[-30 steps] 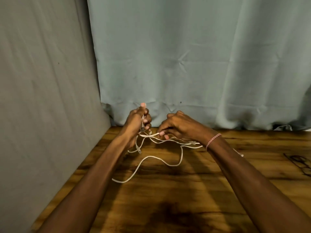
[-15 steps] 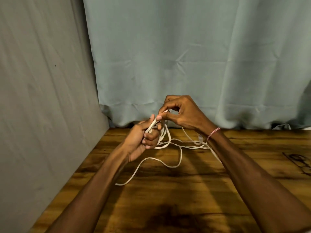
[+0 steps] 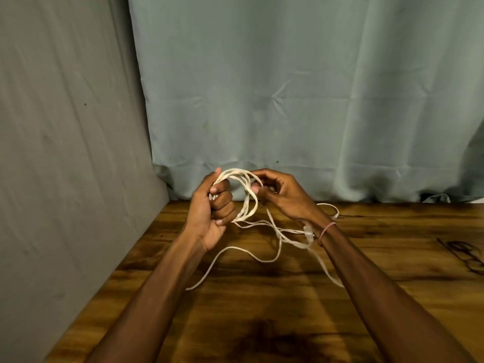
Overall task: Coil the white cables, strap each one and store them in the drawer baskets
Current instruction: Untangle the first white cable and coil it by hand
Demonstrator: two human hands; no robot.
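Gripping the cable [image 3: 245, 203] loops, your left hand [image 3: 210, 216] anchors the coil. At 3 o'clock, your right hand [image 3: 286, 199] pinches a strand.

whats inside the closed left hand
The left hand grips gathered loops of the white cable, which emerge above the thumb. How many turns sit inside is hidden by the curled fingers.

Item: white cable [image 3: 248, 205], flat, thin. Several loops gathered upright between left hand [image 3: 209, 213] and right hand [image 3: 286, 199]; slack trails on table [image 3: 262, 323] toward 5 and 7 o'clock.
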